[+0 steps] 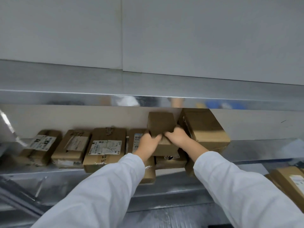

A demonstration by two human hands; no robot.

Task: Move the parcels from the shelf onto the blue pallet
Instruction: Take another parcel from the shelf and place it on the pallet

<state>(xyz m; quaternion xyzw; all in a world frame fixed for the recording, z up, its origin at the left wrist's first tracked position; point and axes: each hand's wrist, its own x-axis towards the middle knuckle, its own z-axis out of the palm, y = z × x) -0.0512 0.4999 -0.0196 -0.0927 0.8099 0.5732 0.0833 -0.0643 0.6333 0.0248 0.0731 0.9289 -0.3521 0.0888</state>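
Note:
Both arms in white sleeves reach into a metal shelf (41, 170). My left hand (148, 142) and my right hand (178, 137) grip a small brown cardboard parcel (161, 123) from its near side, lifted above a stack of flat parcels (169, 159). To its right leans a large brown box (207, 129). Left of my hands lie three labelled parcels, the nearest a wide one (106, 147), then a middle one (72, 148) and a far one (41, 146). The blue pallet is out of sight.
A shiny metal shelf edge (148, 99) runs overhead, close above the lifted parcel. A white wall panel (197, 38) fills the top. Another labelled cardboard box (291, 181) sits lower at the right edge. Metal surfaces lie below the shelf.

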